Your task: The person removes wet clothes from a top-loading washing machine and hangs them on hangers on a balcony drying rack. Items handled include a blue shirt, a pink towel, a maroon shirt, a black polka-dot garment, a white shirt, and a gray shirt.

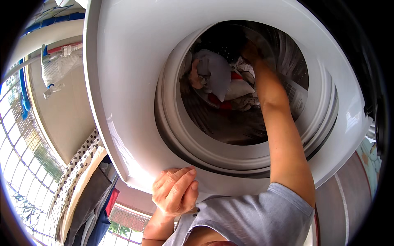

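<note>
Before me is the white front of a front-loading laundry machine (132, 92), with its round opening uncovered. My right arm reaches deep into the perforated metal drum (212, 129). In the shadow at the back, my right hand (251, 52) is beside a crumpled pale cloth (245, 67); its fingers are too dark to make out. A grey cloth (215, 73) lies bunched at the drum's left, with white and red fabric (226, 105) around and under it. My left hand (176, 190) is curled into a loose fist at the machine's lower front, with nothing visible in it.
A dark curved edge, apparently the swung-back door (381, 123), stands at the right. Several garments (89, 196) hang at the lower left near a barred window (18, 147). A white mesh bag (61, 70) hangs above them. A ridged grille (297, 98) sits inside the opening's right side.
</note>
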Demonstrator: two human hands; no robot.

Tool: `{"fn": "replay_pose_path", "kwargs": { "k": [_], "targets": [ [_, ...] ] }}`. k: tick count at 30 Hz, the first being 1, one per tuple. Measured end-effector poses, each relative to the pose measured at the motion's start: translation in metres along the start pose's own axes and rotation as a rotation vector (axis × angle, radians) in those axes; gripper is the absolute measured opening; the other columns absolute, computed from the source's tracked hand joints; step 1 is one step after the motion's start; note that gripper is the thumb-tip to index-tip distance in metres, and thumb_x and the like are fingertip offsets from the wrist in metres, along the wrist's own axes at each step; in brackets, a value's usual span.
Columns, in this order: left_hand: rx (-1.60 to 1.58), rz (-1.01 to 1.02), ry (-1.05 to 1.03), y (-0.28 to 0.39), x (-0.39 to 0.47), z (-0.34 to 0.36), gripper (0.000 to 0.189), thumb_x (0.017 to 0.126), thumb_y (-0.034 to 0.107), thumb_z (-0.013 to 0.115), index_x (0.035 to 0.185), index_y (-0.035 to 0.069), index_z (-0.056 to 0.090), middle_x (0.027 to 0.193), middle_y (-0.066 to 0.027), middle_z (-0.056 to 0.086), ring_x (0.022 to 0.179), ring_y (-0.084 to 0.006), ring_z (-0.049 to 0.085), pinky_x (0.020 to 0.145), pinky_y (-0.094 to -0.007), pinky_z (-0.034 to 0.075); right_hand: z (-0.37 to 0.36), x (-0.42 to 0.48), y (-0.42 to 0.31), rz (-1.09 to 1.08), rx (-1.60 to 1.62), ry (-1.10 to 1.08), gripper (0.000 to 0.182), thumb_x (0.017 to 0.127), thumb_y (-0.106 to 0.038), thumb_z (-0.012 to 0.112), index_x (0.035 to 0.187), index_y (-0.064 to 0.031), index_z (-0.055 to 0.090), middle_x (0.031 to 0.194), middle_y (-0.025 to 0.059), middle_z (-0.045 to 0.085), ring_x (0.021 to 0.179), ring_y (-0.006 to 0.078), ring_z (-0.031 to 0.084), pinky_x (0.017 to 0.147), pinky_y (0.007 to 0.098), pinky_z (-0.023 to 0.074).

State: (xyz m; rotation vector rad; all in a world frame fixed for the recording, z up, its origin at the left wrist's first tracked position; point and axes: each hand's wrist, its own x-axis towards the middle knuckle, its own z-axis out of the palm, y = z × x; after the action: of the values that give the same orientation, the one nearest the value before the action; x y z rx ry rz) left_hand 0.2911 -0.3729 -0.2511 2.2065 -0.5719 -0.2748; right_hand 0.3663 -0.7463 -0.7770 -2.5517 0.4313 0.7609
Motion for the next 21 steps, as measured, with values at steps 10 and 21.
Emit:
{"fn": "replay_pose_path", "kwargs": {
  "k": [10,21],
  "targets": [
    [0.074,-0.018,0.028,0.008,-0.005,0.002,0.015,0.081,0.0,0.072,0.096,-0.001,0.07,0.085,-0.013,0.074,0.067,-0.0228,0.068,0.063,-0.0309,0.051,-0.036,-0.094,-0.066,0.136,-0.004,-0.122,0.04,0.093,-0.029,0.059,0.12,-0.0008,0.067,0.12,0.0241,0.068,0.113,0.0403,0.066,0.097,0.0454,0.0534],
    [0.076,0.022,-0.001,0.008,0.001,0.0,0.021,0.084,0.013,0.074,0.096,-0.004,0.071,0.082,-0.0159,0.073,0.066,-0.0253,0.07,0.062,-0.0323,0.053,-0.006,-0.044,-0.044,-0.029,0.161,0.184,0.055,0.083,-0.024,0.068,0.132,0.0,0.059,0.115,0.0268,0.068,0.105,0.0435,0.067,0.093,0.0479,0.0539]
  ]
}}
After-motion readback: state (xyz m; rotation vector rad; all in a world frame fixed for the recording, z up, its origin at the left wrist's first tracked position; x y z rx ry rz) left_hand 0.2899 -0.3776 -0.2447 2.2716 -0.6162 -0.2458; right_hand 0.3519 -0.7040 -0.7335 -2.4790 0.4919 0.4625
